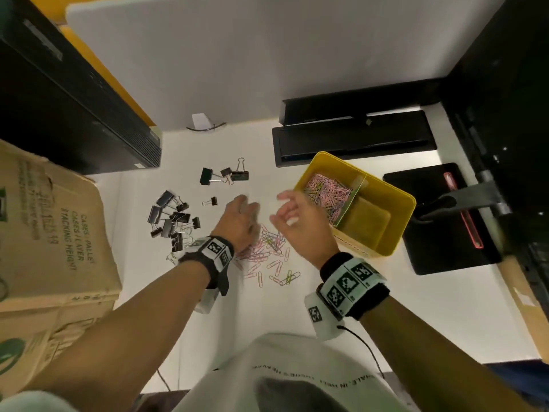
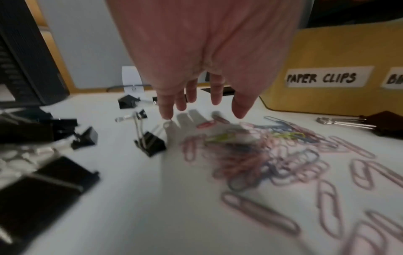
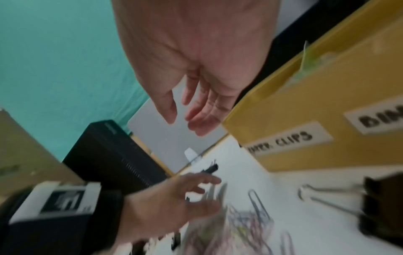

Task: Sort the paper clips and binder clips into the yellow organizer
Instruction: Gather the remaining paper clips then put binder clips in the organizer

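The left hand (image 1: 240, 221) hovers at frame centre over the loose pile of coloured paper clips (image 1: 269, 251) on the white desk (image 1: 297, 307), fingers spread and straight, holding nothing. The right hand (image 1: 300, 221) hangs just beside the yellow organizer (image 1: 398, 233) — fingers relaxed, palm empty. More paper clips (image 1: 328, 193) fill its upper-left compartment. Black binder clips (image 1: 172, 218) lie scattered left of centre.

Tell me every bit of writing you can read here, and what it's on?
"PAPER CLIPS": white label on the yellow organizer.
"BI…" / "DIN…": second label, cut off at the picture's edge.
"CASES / PALLET", "CASES / LAYER", "STACKING HEIGHT": cardboard box; its other print is blurred.
Shirt print: upside down, too blurred to read.
Wristband tags: patterns, no words.
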`<act>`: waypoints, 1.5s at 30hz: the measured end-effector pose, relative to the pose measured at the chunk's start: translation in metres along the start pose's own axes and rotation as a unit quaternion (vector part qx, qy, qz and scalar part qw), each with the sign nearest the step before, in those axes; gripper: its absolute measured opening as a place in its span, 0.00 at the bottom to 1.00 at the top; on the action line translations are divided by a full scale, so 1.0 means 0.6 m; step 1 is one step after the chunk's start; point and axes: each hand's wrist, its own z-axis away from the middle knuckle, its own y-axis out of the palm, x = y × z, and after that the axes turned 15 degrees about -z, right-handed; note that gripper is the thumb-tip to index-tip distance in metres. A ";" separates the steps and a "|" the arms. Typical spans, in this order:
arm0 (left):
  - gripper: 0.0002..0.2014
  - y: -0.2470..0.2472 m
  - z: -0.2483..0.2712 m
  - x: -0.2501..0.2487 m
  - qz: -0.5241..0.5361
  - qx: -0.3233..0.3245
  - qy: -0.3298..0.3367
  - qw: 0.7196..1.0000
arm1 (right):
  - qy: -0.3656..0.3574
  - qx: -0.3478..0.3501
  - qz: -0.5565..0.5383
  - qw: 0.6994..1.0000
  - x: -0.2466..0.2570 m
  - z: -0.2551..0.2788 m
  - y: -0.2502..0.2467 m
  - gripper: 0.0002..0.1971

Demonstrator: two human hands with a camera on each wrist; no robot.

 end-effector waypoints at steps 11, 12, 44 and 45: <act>0.25 0.052 0.105 0.002 0.012 -0.094 -0.006 0.996 | 0.161 0.216 0.217 0.938 -0.124 0.054 0.023 0.11; 0.31 0.053 0.111 0.010 -0.003 -0.068 -0.011 0.998 | 0.143 0.203 0.209 0.946 -0.125 0.049 0.030 0.13; 0.07 -0.010 0.059 0.053 0.350 0.030 -0.098 0.931 | 0.057 -0.006 -0.027 0.998 -0.098 0.033 0.025 0.13; 0.07 -0.015 0.057 0.052 0.373 0.032 -0.092 0.923 | 0.059 -0.017 -0.041 0.997 -0.099 0.031 0.021 0.13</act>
